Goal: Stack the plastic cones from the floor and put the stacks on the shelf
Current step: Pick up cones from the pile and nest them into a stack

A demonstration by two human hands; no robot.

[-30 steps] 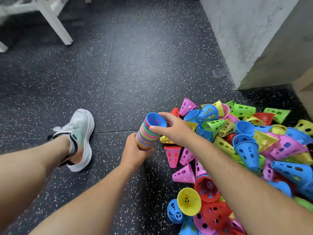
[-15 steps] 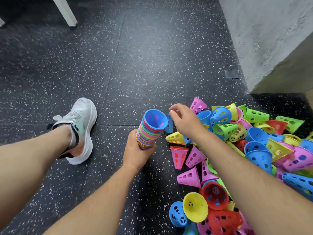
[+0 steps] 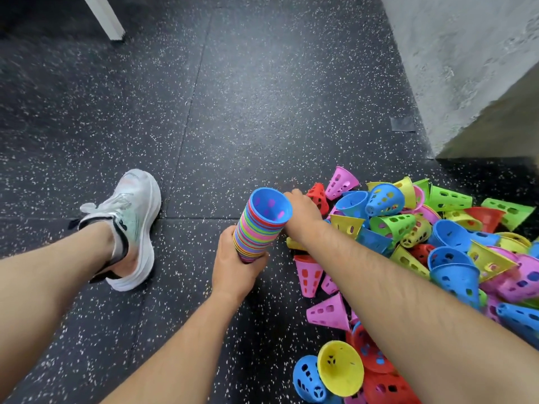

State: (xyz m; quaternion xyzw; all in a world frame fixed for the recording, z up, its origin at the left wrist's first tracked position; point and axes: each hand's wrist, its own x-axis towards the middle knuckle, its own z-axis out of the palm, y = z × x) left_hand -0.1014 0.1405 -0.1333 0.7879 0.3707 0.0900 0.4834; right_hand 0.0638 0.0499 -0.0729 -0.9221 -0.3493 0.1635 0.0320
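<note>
My left hand (image 3: 236,266) grips the lower end of a tall multicoloured stack of cones (image 3: 259,228), tilted, with its blue open mouth facing up. My right hand (image 3: 302,211) is just right of the stack's rim, knuckles up. Its fingers curl down out of sight between the stack and a red cone (image 3: 318,196). Whether they hold anything is hidden. A big pile of loose cones (image 3: 437,243) in pink, blue, green, yellow and red covers the floor to the right, under my right forearm.
My left leg and white shoe (image 3: 131,225) lie on the speckled black floor to the left. A concrete wall corner (image 3: 455,83) rises at the upper right, and a white furniture leg (image 3: 105,18) stands at the upper left. No shelf is in view.
My right hand left the stack's rim, reached out over the pile, then came back left beside the stack. The left hand and stack stayed nearly still.
</note>
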